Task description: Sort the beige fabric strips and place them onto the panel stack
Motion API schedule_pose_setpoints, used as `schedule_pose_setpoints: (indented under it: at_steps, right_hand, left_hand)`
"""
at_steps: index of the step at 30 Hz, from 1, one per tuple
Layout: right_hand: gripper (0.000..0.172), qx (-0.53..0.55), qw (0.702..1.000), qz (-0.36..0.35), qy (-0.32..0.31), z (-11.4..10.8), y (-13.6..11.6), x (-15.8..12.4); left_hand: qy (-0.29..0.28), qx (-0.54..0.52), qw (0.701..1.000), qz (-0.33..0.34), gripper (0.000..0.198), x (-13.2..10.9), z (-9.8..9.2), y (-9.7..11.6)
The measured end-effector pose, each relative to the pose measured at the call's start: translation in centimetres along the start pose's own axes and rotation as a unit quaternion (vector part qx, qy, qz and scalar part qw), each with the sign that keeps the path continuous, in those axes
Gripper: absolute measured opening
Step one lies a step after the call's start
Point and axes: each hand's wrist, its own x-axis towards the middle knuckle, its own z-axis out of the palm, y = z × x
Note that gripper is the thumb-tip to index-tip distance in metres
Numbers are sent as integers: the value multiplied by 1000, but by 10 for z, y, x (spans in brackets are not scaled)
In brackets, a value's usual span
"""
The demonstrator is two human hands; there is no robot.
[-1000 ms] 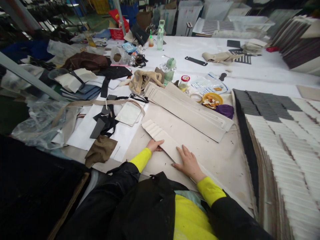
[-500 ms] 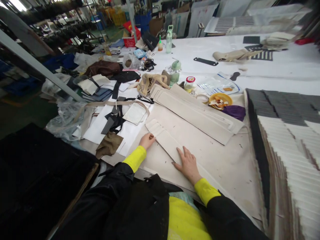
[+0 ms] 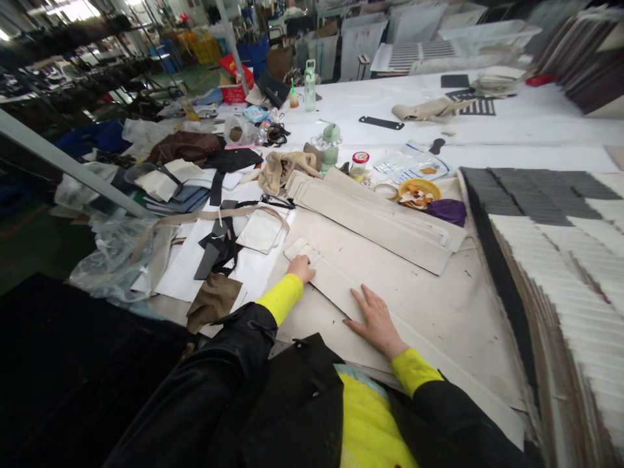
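Note:
A long beige strip of sheet material (image 3: 336, 286) lies slantwise on the table in front of me. My left hand (image 3: 301, 268) rests at its far left end, with the fingers curled together on the strip near its edge; what they pinch, if anything, is hidden. Further down the strip, my right hand (image 3: 376, 323) lies flat with its fingers spread, the thumb by the near edge. Beyond both hands is a loose stack of similar beige strips (image 3: 375, 221).
At right stands a tall stack of grey and white layered pieces (image 3: 550, 260). Dark scraps (image 3: 214, 250), a square pale pad (image 3: 262, 231) and a brown cloth piece (image 3: 214, 300) lie at left. Behind the strips are a yellow bowl (image 3: 431, 184) and a purple cloth (image 3: 447, 211).
My left hand has moved from the strip's near edge onto its top, a little to the right. The right hand stays spread on the strip. The view has shifted slightly.

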Motion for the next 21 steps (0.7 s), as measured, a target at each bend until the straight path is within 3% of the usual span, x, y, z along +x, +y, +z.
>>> schedule_pose_setpoints:
  at_steps: [6,10,12,16,21]
  right_hand:
    - [71,-7,1000,0,-14,3,0,3]
    - [71,-20,1000,8,-15,4,0,0]
    - [70,-24,1000,14,-13,3,-2,-1]
    - [69,-30,999,18,-9,3,-4,-1]
    - [70,-32,999,23,-10,3,-6,1]
  left_hand:
    - [-19,-39,999,18,40,3,-2,-9]
    - [-57,-93,994,-13,45,7,-3,-15]
    - [-68,-105,992,-24,37,10,-3,-18]
    - [-31,-79,996,32,17,15,-4,-23]
    - [-13,-64,997,42,15,15,-4,-22]
